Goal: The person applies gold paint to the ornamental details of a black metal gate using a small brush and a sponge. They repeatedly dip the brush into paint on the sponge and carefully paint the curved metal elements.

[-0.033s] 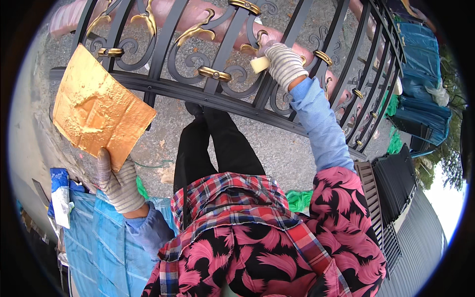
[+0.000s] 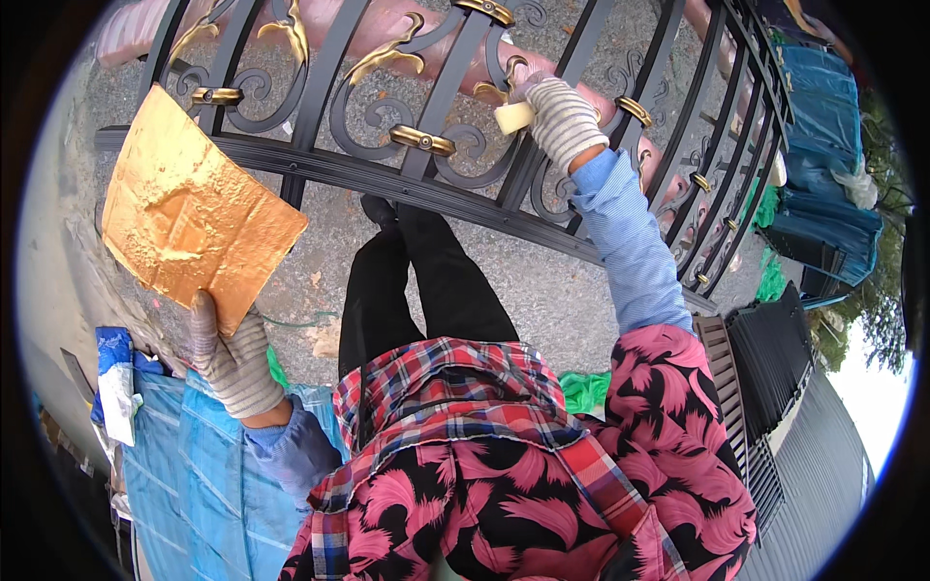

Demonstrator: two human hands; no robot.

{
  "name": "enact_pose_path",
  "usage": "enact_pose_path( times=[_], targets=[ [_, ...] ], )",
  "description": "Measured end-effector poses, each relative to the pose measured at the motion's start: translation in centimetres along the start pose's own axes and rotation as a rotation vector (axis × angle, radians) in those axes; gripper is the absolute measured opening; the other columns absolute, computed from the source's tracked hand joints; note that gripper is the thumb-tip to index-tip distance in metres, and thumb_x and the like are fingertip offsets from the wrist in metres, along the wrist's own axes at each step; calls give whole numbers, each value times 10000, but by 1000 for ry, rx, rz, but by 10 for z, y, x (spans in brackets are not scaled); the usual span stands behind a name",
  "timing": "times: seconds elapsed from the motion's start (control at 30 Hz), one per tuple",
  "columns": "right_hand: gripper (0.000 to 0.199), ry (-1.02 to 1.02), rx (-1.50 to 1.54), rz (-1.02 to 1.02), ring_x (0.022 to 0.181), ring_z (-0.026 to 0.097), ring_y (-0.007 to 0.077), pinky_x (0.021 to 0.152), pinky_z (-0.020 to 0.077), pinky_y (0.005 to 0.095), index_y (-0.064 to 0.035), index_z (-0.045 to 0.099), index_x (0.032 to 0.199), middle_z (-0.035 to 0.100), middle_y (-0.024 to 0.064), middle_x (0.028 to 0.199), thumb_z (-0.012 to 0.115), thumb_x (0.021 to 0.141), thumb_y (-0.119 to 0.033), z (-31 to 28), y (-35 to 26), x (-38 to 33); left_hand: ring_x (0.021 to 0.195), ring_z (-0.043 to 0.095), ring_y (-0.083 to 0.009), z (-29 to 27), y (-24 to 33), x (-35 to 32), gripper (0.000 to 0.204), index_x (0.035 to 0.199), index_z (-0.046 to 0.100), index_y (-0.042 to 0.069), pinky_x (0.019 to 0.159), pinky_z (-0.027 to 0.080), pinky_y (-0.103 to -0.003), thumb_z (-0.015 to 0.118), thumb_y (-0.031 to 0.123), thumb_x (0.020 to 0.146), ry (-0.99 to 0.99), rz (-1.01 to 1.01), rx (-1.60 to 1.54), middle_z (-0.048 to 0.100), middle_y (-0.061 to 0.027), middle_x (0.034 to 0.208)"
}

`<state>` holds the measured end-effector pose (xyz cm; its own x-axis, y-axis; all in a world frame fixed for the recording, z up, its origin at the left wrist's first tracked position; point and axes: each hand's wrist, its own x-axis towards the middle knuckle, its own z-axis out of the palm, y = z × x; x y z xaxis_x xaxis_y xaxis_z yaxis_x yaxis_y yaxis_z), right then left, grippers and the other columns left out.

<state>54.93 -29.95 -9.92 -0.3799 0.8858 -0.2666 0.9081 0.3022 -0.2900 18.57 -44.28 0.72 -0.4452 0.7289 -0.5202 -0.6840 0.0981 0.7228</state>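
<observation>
In a striped glove, my left hand (image 2: 235,363) grips the lower corner of a gold-coated square sheet (image 2: 199,218), thumb on top, held out at the left. The sheet's face is covered in uneven gold paint. My right hand (image 2: 565,121), gloved as well, is closed on a small pale yellow sponge block (image 2: 514,118). It is over a black metal gate panel (image 2: 358,172) with scrolls and gold collars, right beside a gold-tinted leaf ornament (image 2: 492,92). Whether the sponge touches the metal I cannot tell.
Pink plastic-wrapped rolls (image 2: 334,27) lie under the panel, which stretches far to the right. Blue sheeting (image 2: 184,455) covers something at lower left. Green plastic (image 2: 584,392) lies behind me, and dark slatted panels (image 2: 770,353) are at the right.
My right hand and the sponge have shifted very slightly up and to the right. My left hand and the gold-coated sheet are almost unmoved.
</observation>
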Motion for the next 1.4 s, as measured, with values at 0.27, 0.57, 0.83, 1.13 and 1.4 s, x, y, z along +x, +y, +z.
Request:
enact_pose_path(
  times=[0.27, 0.57, 0.83, 1.13, 1.4],
  targets=[
    [229, 25, 811, 732, 694, 593, 275, 664, 489, 319, -78, 640, 827, 597, 116, 791, 665, 615, 5, 2, 21, 17, 1122, 423, -232, -21, -21, -18, 518, 1218, 373, -29, 1016, 278, -359, 599, 41, 758, 71, -104, -89, 452, -135, 1206],
    [288, -88, -12, 16, 837, 594, 286, 741, 480, 365, -83, 612, 936, 606, 150, 911, 679, 656, -94, 4, 22, 15, 1113, 433, -223, -32, -39, -41, 489, 1193, 401, -32, 993, 321, -341, 614, 41, 759, 33, -132, -134, 454, -136, 1208],
    [488, 205, 458, 181, 796, 615, 238, 714, 507, 311, -14, 548, 1040, 625, 123, 871, 747, 605, -107, 7, 1, 23, 1137, 408, -240, -42, -55, -84, 581, 1255, 341, 10, 1017, 274, -369, 616, 75, 747, 98, -18, -135, 437, -120, 1223],
    [330, 241, 487, 59, 695, 581, 279, 677, 457, 356, -29, 585, 834, 606, 154, 740, 697, 636, -268, -29, -73, 109, 1143, 412, -249, -38, -102, -131, 583, 1251, 344, 14, 1016, 279, -388, 620, 64, 740, 220, 6, -248, 431, -124, 1234],
    [388, -14, -35, 8, 855, 602, 289, 759, 492, 386, -136, 637, 958, 622, 127, 938, 736, 630, -319, 2, -97, 132, 1125, 420, -239, -57, -121, -158, 582, 1246, 348, 6, 1011, 289, -368, 628, 57, 738, 368, 59, -383, 438, -125, 1219]
  ],
)
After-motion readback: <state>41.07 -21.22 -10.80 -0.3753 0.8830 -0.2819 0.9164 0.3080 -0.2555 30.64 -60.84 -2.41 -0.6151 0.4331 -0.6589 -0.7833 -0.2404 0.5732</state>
